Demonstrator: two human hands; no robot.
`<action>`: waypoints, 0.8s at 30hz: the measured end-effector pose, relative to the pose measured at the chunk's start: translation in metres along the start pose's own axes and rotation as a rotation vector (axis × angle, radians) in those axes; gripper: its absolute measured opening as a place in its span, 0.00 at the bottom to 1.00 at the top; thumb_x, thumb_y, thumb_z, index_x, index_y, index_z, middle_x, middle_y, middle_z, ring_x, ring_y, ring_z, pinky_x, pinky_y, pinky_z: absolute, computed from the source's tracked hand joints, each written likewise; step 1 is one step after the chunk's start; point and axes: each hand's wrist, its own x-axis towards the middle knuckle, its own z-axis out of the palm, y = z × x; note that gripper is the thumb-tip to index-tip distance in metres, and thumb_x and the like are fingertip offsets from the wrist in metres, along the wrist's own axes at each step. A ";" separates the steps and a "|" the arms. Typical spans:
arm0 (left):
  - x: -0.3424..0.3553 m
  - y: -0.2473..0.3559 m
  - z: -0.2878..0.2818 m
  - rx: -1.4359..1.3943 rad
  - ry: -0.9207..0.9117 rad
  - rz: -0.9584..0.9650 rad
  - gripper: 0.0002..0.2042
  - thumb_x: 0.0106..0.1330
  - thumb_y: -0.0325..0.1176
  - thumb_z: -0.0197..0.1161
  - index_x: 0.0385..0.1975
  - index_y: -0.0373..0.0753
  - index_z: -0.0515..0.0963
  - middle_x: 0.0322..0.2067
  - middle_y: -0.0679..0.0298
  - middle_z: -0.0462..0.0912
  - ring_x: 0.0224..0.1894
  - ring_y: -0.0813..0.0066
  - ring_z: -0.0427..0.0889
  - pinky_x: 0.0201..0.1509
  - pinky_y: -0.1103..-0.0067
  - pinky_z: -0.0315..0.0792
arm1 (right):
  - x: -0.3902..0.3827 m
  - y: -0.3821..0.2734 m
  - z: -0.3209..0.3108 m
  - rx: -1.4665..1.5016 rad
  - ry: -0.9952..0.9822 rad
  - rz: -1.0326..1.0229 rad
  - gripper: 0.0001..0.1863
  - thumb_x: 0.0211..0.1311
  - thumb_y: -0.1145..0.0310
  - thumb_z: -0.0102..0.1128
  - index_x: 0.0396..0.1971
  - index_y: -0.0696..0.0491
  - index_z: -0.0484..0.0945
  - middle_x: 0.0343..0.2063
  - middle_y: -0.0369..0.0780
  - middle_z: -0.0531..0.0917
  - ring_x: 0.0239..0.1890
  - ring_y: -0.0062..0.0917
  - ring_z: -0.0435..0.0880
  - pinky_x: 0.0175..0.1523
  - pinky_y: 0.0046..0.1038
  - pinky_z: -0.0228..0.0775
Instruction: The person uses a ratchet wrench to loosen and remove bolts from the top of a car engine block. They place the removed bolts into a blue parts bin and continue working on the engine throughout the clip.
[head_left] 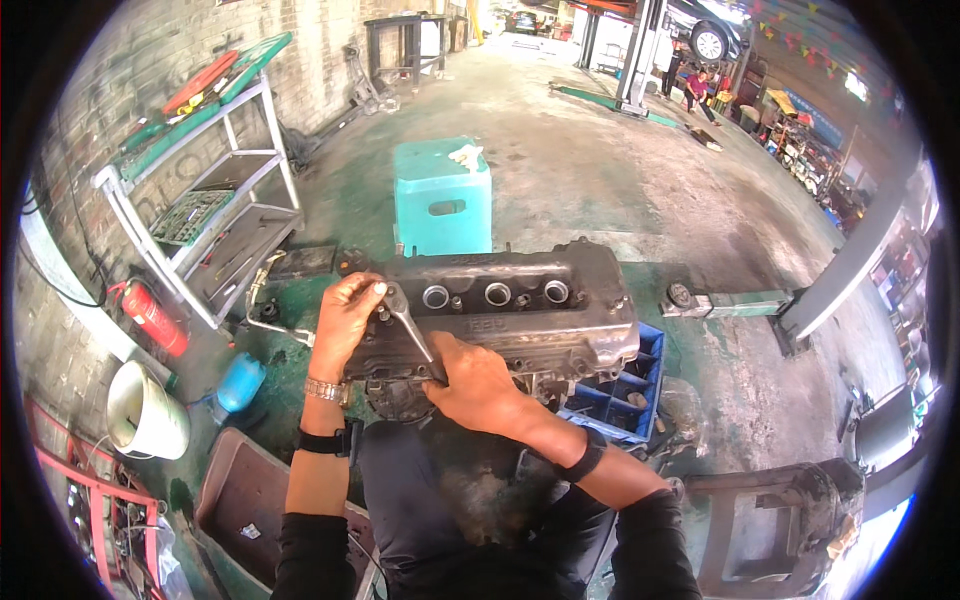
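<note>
An engine's dark valve cover (570, 328) lies in front of me, with several round openings along its top. Over its left end, a ratchet wrench (408, 322) slants down toward me. My right hand (478, 385) is wrapped round its handle. At the wrench's head, the fingers of my left hand (347, 315) are pinched together, thumb against it. What sits under the head is hidden by the fingers and the tool.
A turquoise plastic stool (443, 185) stands behind the engine. Right of it is a blue divided crate (645, 385); left are a tool cart (190, 270), a fire extinguisher (152, 318) and a white bucket (148, 410). A brown tray (245, 490) lies by my left leg.
</note>
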 end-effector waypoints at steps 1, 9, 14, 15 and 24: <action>0.000 -0.001 0.000 -0.003 -0.009 -0.002 0.06 0.70 0.31 0.64 0.37 0.34 0.82 0.30 0.73 0.82 0.31 0.88 0.75 0.37 0.85 0.70 | 0.001 0.002 0.001 0.017 0.026 0.005 0.22 0.54 0.68 0.65 0.49 0.57 0.71 0.36 0.53 0.82 0.42 0.52 0.81 0.47 0.47 0.73; -0.002 0.001 0.002 -0.034 0.036 -0.008 0.15 0.74 0.42 0.57 0.37 0.35 0.82 0.29 0.69 0.84 0.30 0.85 0.78 0.36 0.83 0.72 | 0.005 0.010 -0.001 0.229 0.102 -0.005 0.14 0.52 0.76 0.59 0.40 0.59 0.73 0.37 0.55 0.81 0.42 0.55 0.79 0.47 0.50 0.70; -0.004 0.003 0.002 -0.122 0.044 -0.056 0.18 0.76 0.45 0.54 0.37 0.34 0.82 0.30 0.67 0.84 0.30 0.83 0.78 0.37 0.83 0.72 | 0.007 0.011 0.001 0.214 0.133 -0.012 0.14 0.51 0.76 0.59 0.39 0.59 0.73 0.34 0.54 0.81 0.40 0.54 0.79 0.44 0.50 0.71; -0.004 0.003 0.002 -0.129 0.054 -0.061 0.19 0.76 0.45 0.54 0.37 0.34 0.82 0.30 0.67 0.84 0.30 0.83 0.78 0.37 0.83 0.72 | 0.007 0.011 0.001 0.208 0.126 0.000 0.14 0.51 0.76 0.59 0.39 0.59 0.73 0.34 0.54 0.81 0.40 0.54 0.79 0.43 0.50 0.71; -0.003 -0.004 -0.002 -0.022 0.008 0.068 0.22 0.77 0.47 0.51 0.35 0.32 0.81 0.27 0.66 0.82 0.28 0.82 0.76 0.36 0.82 0.71 | 0.012 -0.005 -0.027 0.270 0.191 -0.193 0.16 0.55 0.78 0.60 0.46 0.61 0.76 0.33 0.53 0.80 0.34 0.48 0.82 0.38 0.41 0.73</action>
